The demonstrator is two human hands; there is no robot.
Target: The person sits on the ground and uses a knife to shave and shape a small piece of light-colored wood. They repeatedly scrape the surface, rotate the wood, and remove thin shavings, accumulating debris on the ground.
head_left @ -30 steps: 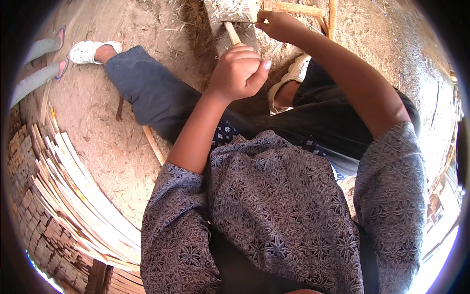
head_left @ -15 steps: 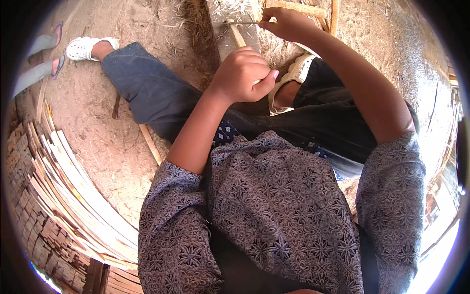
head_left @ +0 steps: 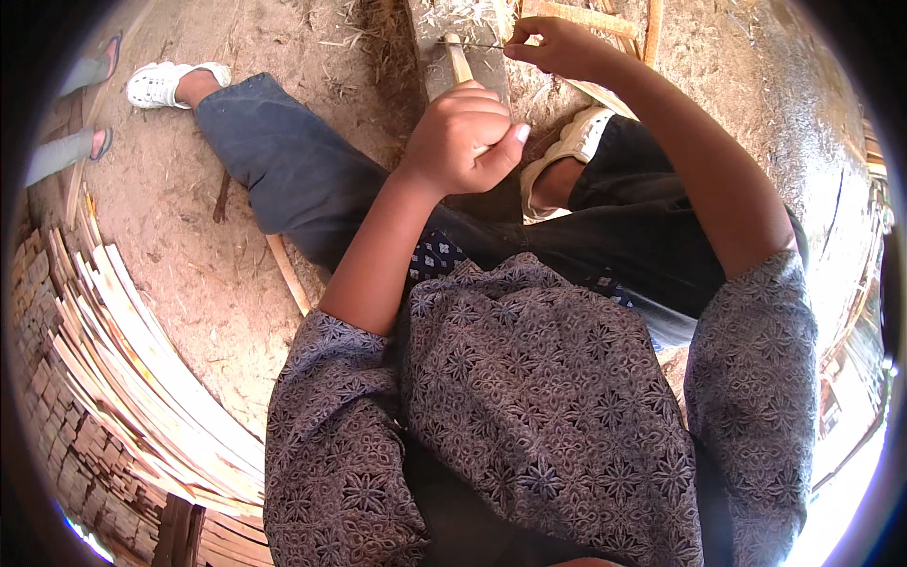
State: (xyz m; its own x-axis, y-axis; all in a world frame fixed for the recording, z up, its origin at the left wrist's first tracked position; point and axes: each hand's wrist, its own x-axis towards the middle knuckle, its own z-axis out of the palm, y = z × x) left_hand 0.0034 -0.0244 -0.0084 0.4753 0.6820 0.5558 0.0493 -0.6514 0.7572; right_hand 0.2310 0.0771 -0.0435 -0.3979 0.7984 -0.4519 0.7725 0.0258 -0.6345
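Observation:
My left hand (head_left: 466,140) is closed in a fist round a pale wooden stick (head_left: 459,64), its thumb lying along the side. The stick's far end reaches forward over a grey wooden board (head_left: 434,77). Beyond it to the right, my right hand (head_left: 557,47) pinches one end of a thin, dark, blade-like strip (head_left: 486,45) between thumb and fingers. This strip crosses the stick close to its far tip. Whether it cuts into the wood or only touches it, I cannot tell.
Wood shavings (head_left: 383,38) litter the dirt ground round the board. Long pale wooden strips (head_left: 142,331) lie at the left, beside stacked wood pieces (head_left: 61,402). Another person's sandalled feet (head_left: 102,142) show at the far left. A wooden frame (head_left: 590,19) lies beyond my right hand.
My left hand has shifted slightly toward me and left. The dark strip now looks thinner, as if turned edge-on. My right hand has moved a little to the right.

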